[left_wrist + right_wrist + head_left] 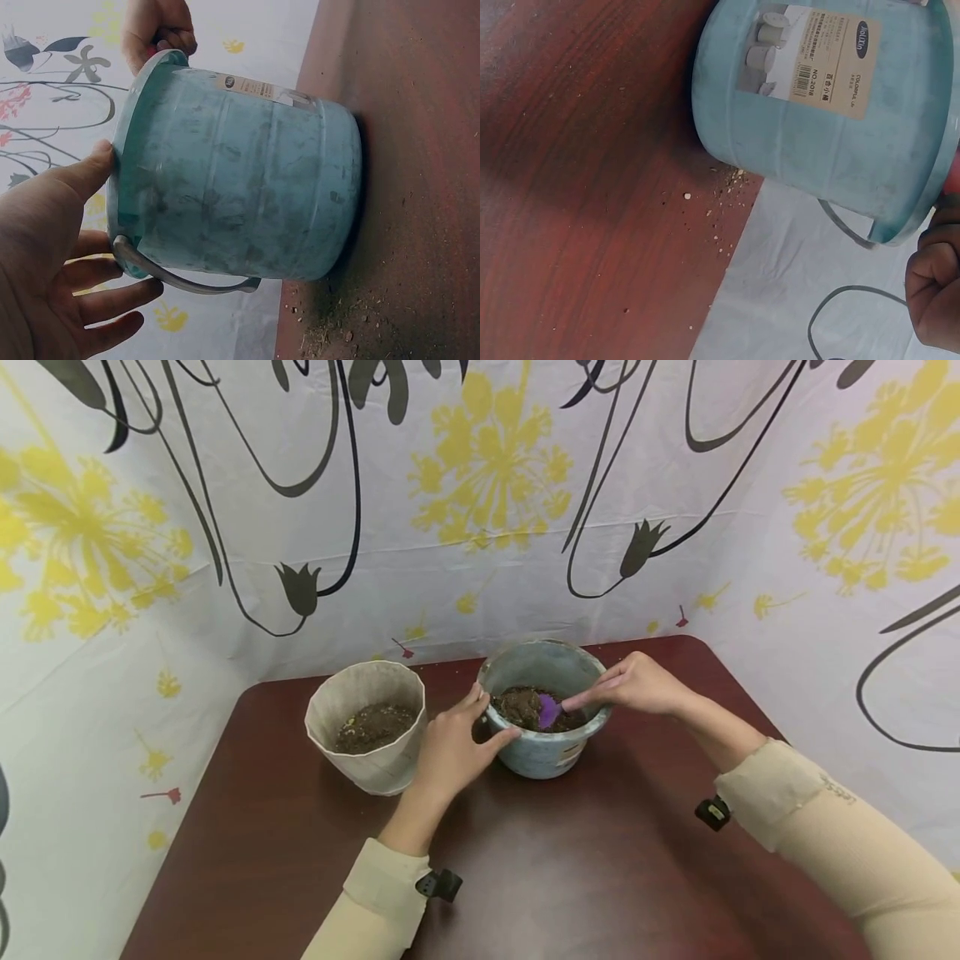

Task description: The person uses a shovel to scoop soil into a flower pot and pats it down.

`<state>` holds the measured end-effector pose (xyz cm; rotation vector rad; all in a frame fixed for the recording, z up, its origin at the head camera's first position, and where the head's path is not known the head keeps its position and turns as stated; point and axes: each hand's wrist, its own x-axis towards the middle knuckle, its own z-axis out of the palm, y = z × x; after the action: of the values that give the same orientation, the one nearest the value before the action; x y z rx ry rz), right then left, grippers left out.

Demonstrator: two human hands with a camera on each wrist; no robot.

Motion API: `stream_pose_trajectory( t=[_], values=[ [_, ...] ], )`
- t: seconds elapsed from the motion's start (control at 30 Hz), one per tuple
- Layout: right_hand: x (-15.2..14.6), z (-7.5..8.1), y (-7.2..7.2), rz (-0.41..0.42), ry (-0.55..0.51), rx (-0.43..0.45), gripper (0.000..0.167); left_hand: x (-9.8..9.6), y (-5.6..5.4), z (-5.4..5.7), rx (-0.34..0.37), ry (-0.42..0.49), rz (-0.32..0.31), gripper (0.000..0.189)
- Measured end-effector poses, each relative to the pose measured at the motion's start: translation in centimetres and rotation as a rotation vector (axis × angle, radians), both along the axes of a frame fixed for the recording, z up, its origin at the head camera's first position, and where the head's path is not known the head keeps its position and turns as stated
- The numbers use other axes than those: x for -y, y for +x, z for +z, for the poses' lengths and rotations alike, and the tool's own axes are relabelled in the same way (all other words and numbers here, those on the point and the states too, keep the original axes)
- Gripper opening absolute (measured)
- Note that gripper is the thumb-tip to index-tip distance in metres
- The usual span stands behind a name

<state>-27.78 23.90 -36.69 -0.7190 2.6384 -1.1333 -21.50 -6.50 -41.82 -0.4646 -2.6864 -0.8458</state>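
A blue-green bucket (542, 758) with dark soil (519, 705) inside stands at the back of the table. My left hand (453, 743) rests against its rim, thumb and fingers spread; in the left wrist view the thumb touches the rim and the other fingers lie near the grey bail handle (187, 283). My right hand (637, 685) grips a small trowel over the right side of the bucket. The trowel's purple blade (550, 712) is in the soil beside a big clump. Only a bit of its red handle (952, 176) shows by the curled fingers.
A whitish pot (378, 768) with soil stands left of the bucket, near my left forearm. Crumbs of soil (349, 337) lie on the dark red table (570, 860) around the bucket. Patterned white cloth (480, 585) hangs close behind and at both sides.
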Motion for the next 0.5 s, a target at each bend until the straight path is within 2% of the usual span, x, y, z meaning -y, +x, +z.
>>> stream_pose_trajectory(
  t=[0.27, 0.5],
  values=[
    [-0.5, -0.4, 0.5, -0.062, -0.073, 0.068, 0.018, 0.1, 0.0, 0.1, -0.034, -0.017, 0.003, 0.078],
    [-1.1, -0.8, 0.8, -0.129, -0.139, 0.089, 0.017, 0.2, 0.1, 0.3, -0.041, -0.031, 0.006, 0.074]
  ],
)
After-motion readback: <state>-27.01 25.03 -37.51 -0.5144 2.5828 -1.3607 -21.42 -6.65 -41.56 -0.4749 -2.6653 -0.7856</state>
